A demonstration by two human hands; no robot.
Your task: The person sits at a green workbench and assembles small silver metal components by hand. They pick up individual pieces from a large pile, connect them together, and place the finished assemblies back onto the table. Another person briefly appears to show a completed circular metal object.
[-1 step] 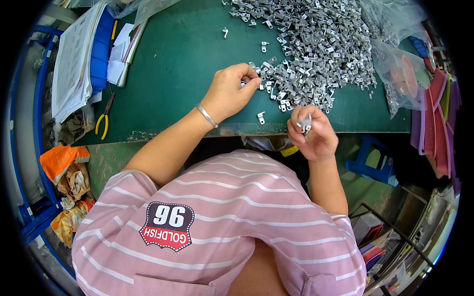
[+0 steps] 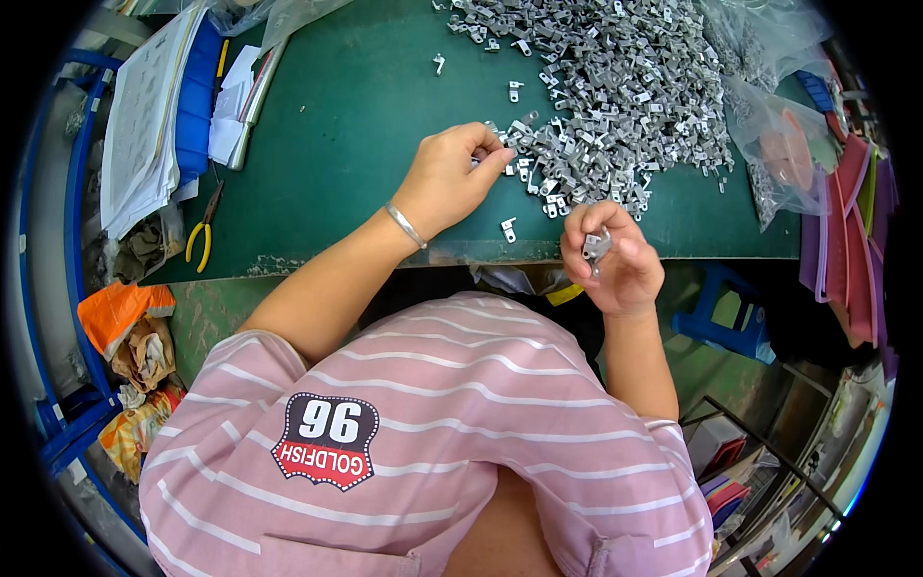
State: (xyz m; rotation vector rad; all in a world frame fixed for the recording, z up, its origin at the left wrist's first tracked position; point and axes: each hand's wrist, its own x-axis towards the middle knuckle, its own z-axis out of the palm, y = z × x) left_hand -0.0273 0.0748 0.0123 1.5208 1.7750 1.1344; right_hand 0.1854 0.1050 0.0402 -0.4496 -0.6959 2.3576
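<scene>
Small silvery metal brackets, bent and with holes, lie in a large pile (image 2: 625, 96) on the green tabletop. My right hand (image 2: 625, 269) is raised at the table's near edge, its fingers closed around a metal bracket (image 2: 596, 246) that faces up between thumb and fingers. At the pile's left edge, my left hand (image 2: 447, 178) rests with thumb and forefinger pinched together. What lies inside that pinch is mostly hidden. A single loose bracket (image 2: 509, 229) sits on the table between both hands, and another bracket (image 2: 514, 91) lies farther back.
Yellow-handled pliers (image 2: 199, 240) lie at the table's left, beside a blue bin (image 2: 200, 106) with papers against it. Clear plastic bags (image 2: 784, 144) stand at the right of the pile. Below the table on the right is a blue stool (image 2: 726, 313).
The bracket in my right hand has turned, showing more of its flat face, and the fingers around it have shifted slightly. My left hand stays almost in place.
</scene>
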